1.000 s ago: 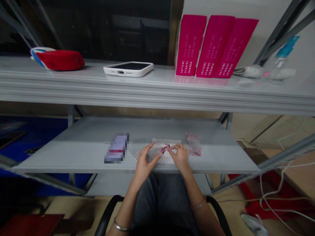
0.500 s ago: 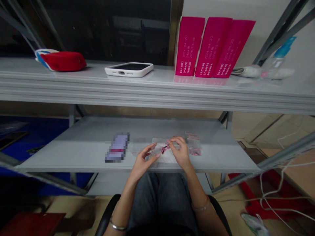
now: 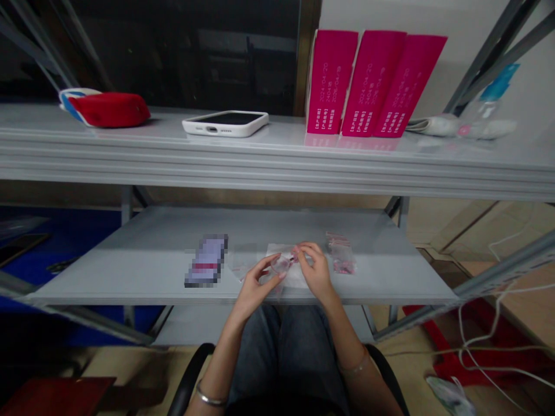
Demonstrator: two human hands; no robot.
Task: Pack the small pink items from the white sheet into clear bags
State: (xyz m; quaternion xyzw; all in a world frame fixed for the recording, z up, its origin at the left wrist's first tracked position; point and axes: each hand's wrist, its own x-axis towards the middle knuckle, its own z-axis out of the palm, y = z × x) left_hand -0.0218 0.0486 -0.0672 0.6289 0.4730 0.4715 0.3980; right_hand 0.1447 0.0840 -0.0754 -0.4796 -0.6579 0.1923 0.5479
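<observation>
Over the lower shelf, my left hand [image 3: 255, 285] pinches a small clear plastic bag [image 3: 281, 265] between thumb and fingers. My right hand [image 3: 318, 273] is closed on a small pink beaded piece with dark parts [image 3: 293, 258], too small to name more exactly. That piece is at the right edge of the bag; whether it is inside cannot be made out. Beneath both hands lies a white sheet [image 3: 299, 279]. Right of my right hand is a row of clear bags with pink contents [image 3: 344, 261]. Flat clear bags [image 3: 245, 257] lie left of the sheet.
A phone with a pixelated screen [image 3: 207, 260] lies on the lower shelf [image 3: 130, 260]. Above, the upper shelf [image 3: 277, 167] bears a red pouch [image 3: 113, 110], a white-cased phone [image 3: 228, 123], pink boxes [image 3: 373, 86] and a spray bottle [image 3: 483, 115]. White cables [image 3: 492, 323] hang at the right.
The pink beaded piece has come closer to the bag, and the bag's film now spreads up against it. Both hands have shifted only slightly.
</observation>
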